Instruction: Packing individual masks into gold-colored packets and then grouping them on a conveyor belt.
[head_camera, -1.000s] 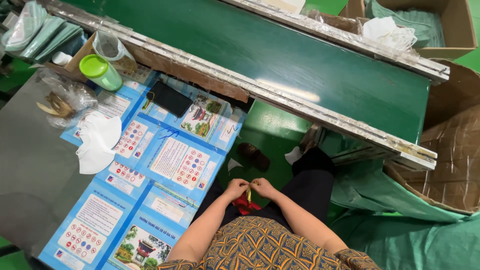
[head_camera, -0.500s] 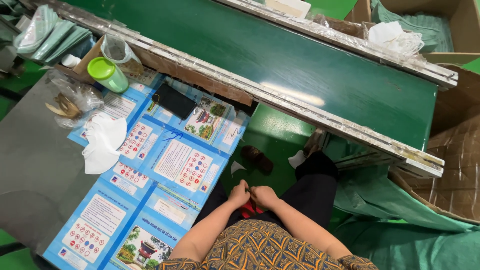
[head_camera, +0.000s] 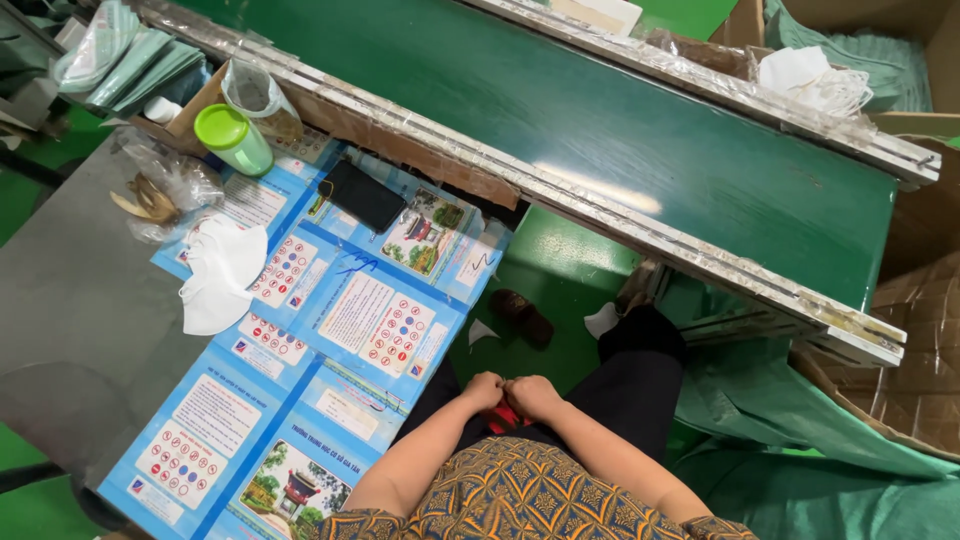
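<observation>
Both hands meet in the lap, knuckles touching; the left hand (head_camera: 484, 390) and the right hand (head_camera: 533, 395) are each curled into a closed grip on a small red item (head_camera: 507, 417), which sits directly under and between the two grips, mostly hidden, so its long axis cannot be told; neither hand is nearer, both pinch it; out to the left of the grip lies the counter (head_camera: 70, 310), carrying blue printed sheets (head_camera: 375, 320), a white face mask (head_camera: 215, 270), a black phone (head_camera: 362, 194) and a green-lidded cup (head_camera: 233, 138); ahead of the grip a green conveyor belt (head_camera: 600, 130) runs across, with a green floor (head_camera: 550, 270) below.
</observation>
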